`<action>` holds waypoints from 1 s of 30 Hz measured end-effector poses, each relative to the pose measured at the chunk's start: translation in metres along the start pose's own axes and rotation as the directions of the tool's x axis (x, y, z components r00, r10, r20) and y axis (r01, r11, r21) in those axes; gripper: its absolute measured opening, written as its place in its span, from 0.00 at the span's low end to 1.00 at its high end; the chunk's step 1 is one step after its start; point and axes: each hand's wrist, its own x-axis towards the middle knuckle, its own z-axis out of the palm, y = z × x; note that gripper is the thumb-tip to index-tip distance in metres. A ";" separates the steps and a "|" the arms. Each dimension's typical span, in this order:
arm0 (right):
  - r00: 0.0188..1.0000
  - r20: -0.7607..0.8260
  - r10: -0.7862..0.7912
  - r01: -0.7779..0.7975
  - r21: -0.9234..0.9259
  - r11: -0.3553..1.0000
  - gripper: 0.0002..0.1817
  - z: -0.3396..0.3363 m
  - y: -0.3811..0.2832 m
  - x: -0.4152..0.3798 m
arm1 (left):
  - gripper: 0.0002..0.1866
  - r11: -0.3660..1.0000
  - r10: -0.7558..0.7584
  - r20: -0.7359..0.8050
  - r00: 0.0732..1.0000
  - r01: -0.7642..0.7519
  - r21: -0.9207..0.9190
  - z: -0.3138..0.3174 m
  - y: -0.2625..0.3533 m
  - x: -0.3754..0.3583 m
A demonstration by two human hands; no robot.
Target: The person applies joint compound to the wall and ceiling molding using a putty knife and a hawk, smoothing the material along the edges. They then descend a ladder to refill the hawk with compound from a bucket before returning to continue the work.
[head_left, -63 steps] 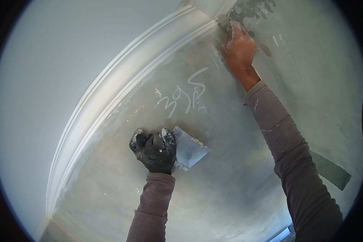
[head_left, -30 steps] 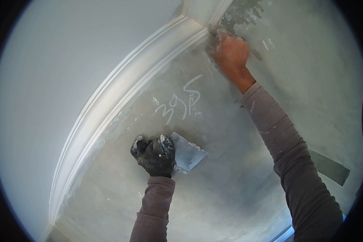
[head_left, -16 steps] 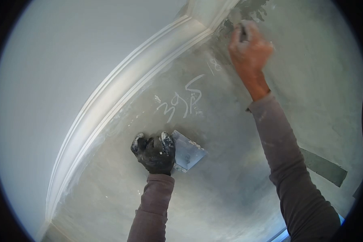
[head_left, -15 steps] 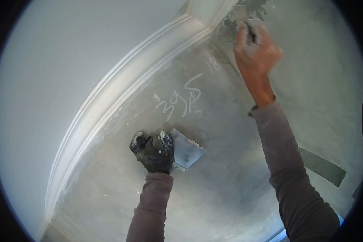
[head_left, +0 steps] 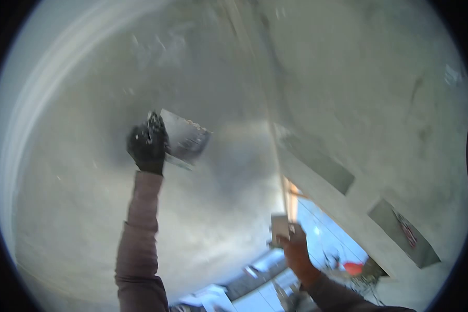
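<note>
My left hand (head_left: 148,144), in a dark glove smeared with pale filler, is closed at the side of a flat metal plastering trowel (head_left: 186,136). Pale filler clings along the trowel's edges, and the hand hides its handle. Lower down and to the right, my bare right hand (head_left: 296,243) grips a putty knife (head_left: 280,225) with a broad rectangular blade pointing up. Both tools appear in front of the grey plastered wall (head_left: 213,192). Blur hides whether either one touches it.
A white cornice (head_left: 23,114) curves along the left. Darker rectangular patches (head_left: 322,165) mark the right-hand wall, one bearing a reddish streak (head_left: 406,229). Below right, an opening shows a tiled floor (head_left: 317,218) with a red object (head_left: 353,268) and clutter.
My right hand has come down from the top corner by the cornice with the putty knife. The view has swung down and right; the left hand still holds the trowel.
</note>
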 end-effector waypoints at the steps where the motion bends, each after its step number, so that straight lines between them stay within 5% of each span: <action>1: 0.996 0.045 -0.078 0.078 -0.001 0.997 0.22 -0.014 -0.016 -0.009 | 0.10 0.929 -0.164 -0.003 0.987 0.153 -0.336 0.015 -0.001 -0.072; 2: 0.998 0.019 -0.062 0.063 -0.075 0.995 0.21 -0.019 -0.038 -0.016 | 0.13 0.981 -0.071 0.140 0.988 0.095 -0.167 0.002 0.016 -0.138; 3: 0.996 0.005 -0.094 0.094 -0.128 0.987 0.18 -0.023 -0.051 -0.021 | 0.14 0.602 -0.474 0.385 0.792 0.610 -0.515 -0.009 0.055 -0.198; 4: 0.985 0.004 -0.171 0.169 -0.163 0.972 0.15 -0.027 -0.056 -0.024 | 0.13 0.330 -0.509 0.527 0.681 0.719 -0.611 -0.022 0.091 -0.256; 5: 0.971 -0.006 -0.237 0.227 -0.268 0.936 0.14 -0.032 -0.053 -0.027 | 0.14 0.200 -0.599 0.512 0.616 0.734 -0.649 -0.022 0.132 -0.307; 6: 0.952 0.003 -0.307 0.286 -0.365 0.886 0.13 -0.036 -0.051 -0.030 | 0.17 -0.276 -0.637 0.737 0.225 0.827 -0.491 -0.037 0.171 -0.328; 7: 0.939 -0.017 -0.344 0.289 -0.504 0.814 0.14 -0.033 -0.055 -0.042 | 0.18 -0.535 -0.527 0.849 0.040 0.761 -0.368 -0.042 0.196 -0.360; 8: 0.917 -0.004 -0.398 0.327 -0.562 0.760 0.16 -0.039 -0.041 -0.046 | 0.16 -0.678 -0.399 0.917 0.005 0.672 -0.299 -0.049 0.215 -0.393; 9: 0.897 0.066 -0.437 0.376 -0.635 0.675 0.16 -0.042 -0.035 -0.056 | 0.14 -0.673 -0.409 0.911 -0.050 0.691 -0.264 -0.060 0.245 -0.387; 10: 0.875 0.141 -0.464 0.421 -0.695 0.582 0.16 -0.045 -0.030 -0.067 | 0.14 0.014 -0.567 0.743 0.356 0.906 -0.424 -0.056 0.271 -0.402; 11: 0.880 0.164 -0.445 0.424 -0.694 0.582 0.17 -0.045 -0.024 -0.076 | 0.15 -0.326 -0.611 0.780 0.134 0.855 -0.402 -0.055 0.279 -0.414; 12: 0.801 0.251 -0.543 0.528 -0.723 0.445 0.16 -0.046 -0.015 -0.079 | 0.16 -0.625 -0.572 0.816 -0.084 0.688 -0.368 -0.052 0.284 -0.403; 14: 0.828 0.305 -0.470 0.527 -0.709 0.468 0.14 -0.052 -0.020 -0.096 | 0.18 -0.688 -0.541 0.834 -0.108 0.628 -0.364 -0.056 0.266 -0.396; 16: 0.821 0.353 -0.449 0.549 -0.707 0.447 0.13 -0.068 -0.021 -0.104 | 0.18 -0.601 -0.630 0.771 -0.089 0.685 -0.412 -0.066 0.254 -0.363; 17: 0.812 0.397 -0.428 0.569 -0.704 0.426 0.12 -0.077 -0.022 -0.108 | 0.19 -0.403 -0.737 0.675 0.001 0.802 -0.441 -0.063 0.240 -0.370; 18: 0.825 0.349 -0.444 0.544 -0.702 0.459 0.10 -0.084 -0.024 -0.110 | 0.20 -0.187 -0.814 0.570 0.112 0.878 -0.440 -0.060 0.229 -0.377; 20: 0.939 0.151 -0.310 0.312 -0.752 0.581 0.07 -0.116 -0.022 -0.106 | 0.23 -0.121 -0.860 0.500 0.097 0.915 -0.385 -0.074 0.225 -0.358; 21: 0.965 0.098 -0.244 0.249 -0.636 0.731 0.07 -0.128 -0.023 -0.103 | 0.23 0.060 -0.898 0.403 0.175 0.958 -0.282 -0.073 0.212 -0.371; 22: 0.985 0.055 -0.164 0.169 -0.497 0.851 0.07 -0.133 -0.026 -0.102 | 0.23 0.340 -0.882 0.297 0.367 0.930 -0.138 -0.078 0.200 -0.380; 23: 0.998 0.058 -0.008 0.027 -0.326 0.945 0.09 -0.126 -0.037 -0.109 | 0.23 0.378 -0.873 0.275 0.403 0.915 -0.142 -0.087 0.200 -0.373; 26: 0.960 0.215 0.181 -0.112 -0.301 0.947 0.10 -0.102 -0.049 -0.125 | 0.24 0.489 -0.840 0.188 0.510 0.860 -0.145 -0.105 0.208 -0.357; 28: 0.966 0.211 0.148 -0.071 -0.333 0.940 0.09 -0.097 -0.026 -0.123 | 0.23 0.639 -0.759 0.172 0.629 0.769 0.009 -0.114 0.210 -0.352; 30: 0.979 0.198 0.056 0.054 -0.514 0.856 0.09 -0.093 -0.012 -0.119 | 0.22 0.666 -0.735 0.185 0.653 0.746 0.013 -0.124 0.218 -0.346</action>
